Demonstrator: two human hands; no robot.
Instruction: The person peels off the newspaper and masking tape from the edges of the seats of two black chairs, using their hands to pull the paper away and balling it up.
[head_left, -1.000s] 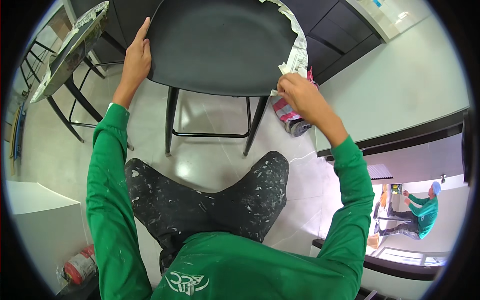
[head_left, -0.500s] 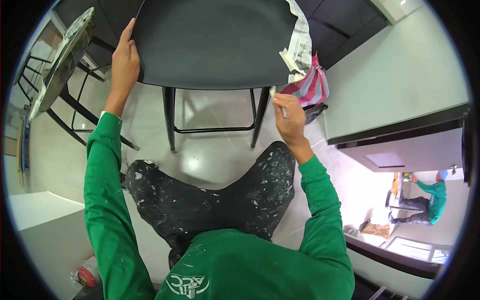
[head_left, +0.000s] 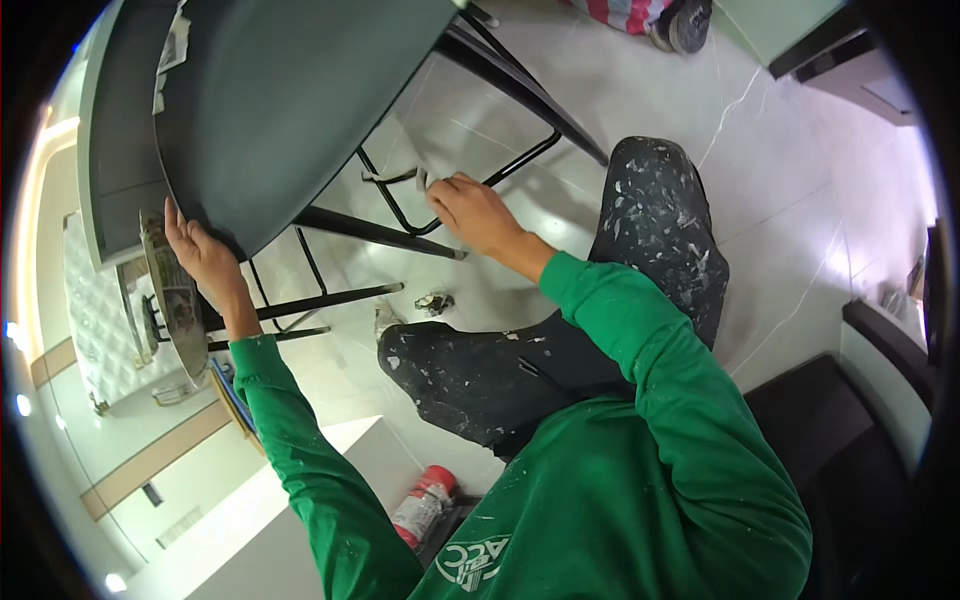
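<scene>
A black chair (head_left: 300,110) with a smooth seat, tapered legs and a thin foot rail fills the upper left. Torn newspaper (head_left: 172,50) clings along its far left rim. My left hand (head_left: 208,265) grips the seat's near left edge, its fingers at the rim. Right of the seat, above the floor, my right hand (head_left: 472,212) is closed in a pinch on a small pale crumpled strip of tape (head_left: 421,180). A thin dark strip (head_left: 385,179) shows beside it; I cannot tell if they are joined.
A second seat edged with newspaper (head_left: 175,300) stands just beyond my left hand. On the floor lie a small crumpled scrap (head_left: 434,303) and a red-and-white roll (head_left: 425,505). A striped bag (head_left: 615,12) and dark shoes (head_left: 688,25) are at the top. A white tufted surface (head_left: 105,320) is farther left.
The view has turned left, so the seat now lies tilted at upper left. My right hand, pinching the pale strip, has moved away from the newspapered rim. My left hand stays on the seat edge.
</scene>
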